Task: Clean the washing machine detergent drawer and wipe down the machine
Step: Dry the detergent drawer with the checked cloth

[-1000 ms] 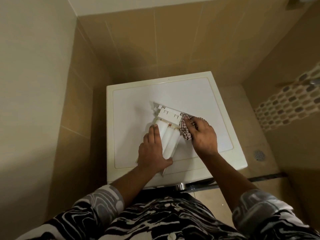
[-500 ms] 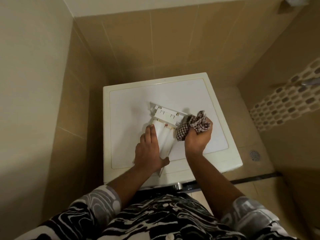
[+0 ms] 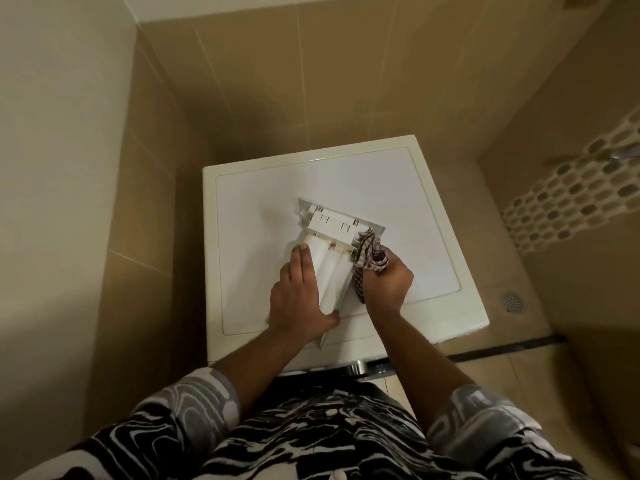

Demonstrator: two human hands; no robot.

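Left hand (image 3: 299, 296): you laid it flat on the drawer's left side, fingers straight and grip apart. I judge you pressed down to stop the drawer sliding.
Right hand (image 3: 388, 285): its grip was clamped on a bunched checked cloth, held against the drawer's right wall, likely to rub that side.
Cloth (image 3: 372, 251): one end stuck up from your fist and a tail trailed along the drawer's wall, touching it.
Drawer (image 3: 334, 226): it lay out of its slot on the washing machine, angled, front panel away from you, compartments up.
Washing machine (image 3: 346, 181): its white top served as your work surface. Wiping it probably remained.
Floor drain (image 3: 512, 301): it sat right of the machine, well apart.
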